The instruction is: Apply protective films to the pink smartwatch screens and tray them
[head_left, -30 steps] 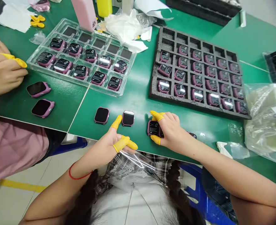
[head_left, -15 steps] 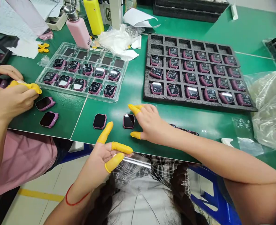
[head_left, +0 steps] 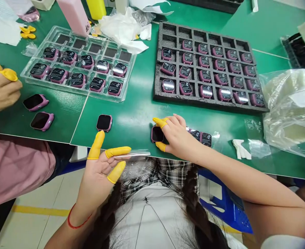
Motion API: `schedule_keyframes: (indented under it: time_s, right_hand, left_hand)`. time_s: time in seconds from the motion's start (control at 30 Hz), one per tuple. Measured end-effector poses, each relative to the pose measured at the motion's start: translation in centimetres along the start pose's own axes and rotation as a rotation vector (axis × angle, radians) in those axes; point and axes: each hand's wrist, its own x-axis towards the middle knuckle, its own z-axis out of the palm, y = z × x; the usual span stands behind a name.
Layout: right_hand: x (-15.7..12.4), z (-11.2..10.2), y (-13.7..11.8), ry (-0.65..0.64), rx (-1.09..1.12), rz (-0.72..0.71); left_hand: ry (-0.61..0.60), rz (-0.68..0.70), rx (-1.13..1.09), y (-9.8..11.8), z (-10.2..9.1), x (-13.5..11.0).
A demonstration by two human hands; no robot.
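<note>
My right hand (head_left: 177,135), in yellow finger cots, pinches a dark-screened smartwatch case (head_left: 157,134) by its upper and lower edges, flat on the green table. Beyond that hand, a short row of watch cases with printed screen film (head_left: 206,139) is partly covered by it. My left hand (head_left: 102,166), palm up at the table edge, holds a clear printed plastic film (head_left: 135,167) by its fingers; the exact grip is partly hidden. Its raised index finger is close to another dark watch case (head_left: 104,122); whether it touches cannot be seen.
A clear blister tray (head_left: 90,93) and a black foam tray (head_left: 212,102) hold purple watch cases. A co-worker's hand (head_left: 2,88) is at left, near two more cases (head_left: 42,121). A pink bottle (head_left: 74,15), crumpled tissue (head_left: 121,27) and plastic bag (head_left: 292,114) lie around.
My right hand has closed on the watch case and slid it rightward, toward the row. My left hand's index finger has come closer to the other case. The camera view has shifted.
</note>
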Motion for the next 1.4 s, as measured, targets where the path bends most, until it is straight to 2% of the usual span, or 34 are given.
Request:
schedule_keyframes:
  time_s: [0.07, 0.23, 0.37, 0.47, 0.6, 0.73, 0.8, 0.87, 0.97, 1.03, 1.07, 1.13, 1.3, 1.4]
  right_hand:
    - [-0.8, -0.2, 0.9, -0.006, -0.006, 0.029]
    - [-1.6, -0.1, 1.4, 0.053, -0.004, 0.021]
    - [-0.3, 0.6, 0.0, 0.085, 0.046, -0.065]
    - [0.4, 0.1, -0.9, 0.134, 0.1, -0.098]
    - [-0.3, -1.7, -2.2, 0.235, 0.338, -0.152]
    - [-1.0, -1.5, -3.9, 0.203, 0.487, -0.255]
    - [-1.0, -0.7, -4.5, 0.173, 0.651, -0.196]
    - [-0.9, 0.0, -4.8, 0.112, 0.905, -0.065]
    - [-0.5, 0.7, -4.9, -0.094, 1.331, 0.201]
    - [-0.4, 0.9, -4.9, -0.246, 1.511, 0.3]
    - [-0.4, 0.9, -4.9, -0.291, 1.531, 0.312]
    - [-0.4, 0.7, -4.6, -0.272, 1.448, 0.288]
    - [-0.1, -0.7, -3.0, 0.012, 0.998, 0.152]
    - [0.3, -1.5, -2.5, 0.05, 0.847, 0.041]
  left_hand:
    - [-0.016, 0.009, 0.008, -0.4, 0.2, 0.2]
    - [0.032, 0.204, -0.033, -1.0, 1.3, 0.6]
    - [0.048, 0.257, -0.043, -1.3, 1.8, 0.8]
    - [0.065, 0.278, -0.046, -1.3, 1.7, 0.7]
    - [0.107, 0.304, -0.079, -0.9, 1.6, 0.6]
    - [0.106, 0.256, -0.107, -0.5, 1.6, 0.5]
    - [0.107, 0.258, -0.08, -0.4, 1.5, 0.4]
    - [0.077, 0.325, -0.035, -0.6, 1.2, 0.1]
    - [-0.052, 0.414, -0.041, -1.2, 0.5, -0.4]
    - [-0.113, 0.378, -0.083, -1.6, 0.1, -0.6]
    - [-0.117, 0.344, -0.102, -1.8, 0.0, -0.6]
    - [-0.094, 0.294, -0.127, -2.0, -0.3, -0.6]
    - [-0.084, 0.302, -0.089, -1.6, -0.3, -0.3]
    - [-0.088, 0.282, -0.064, -1.2, -0.1, -0.2]
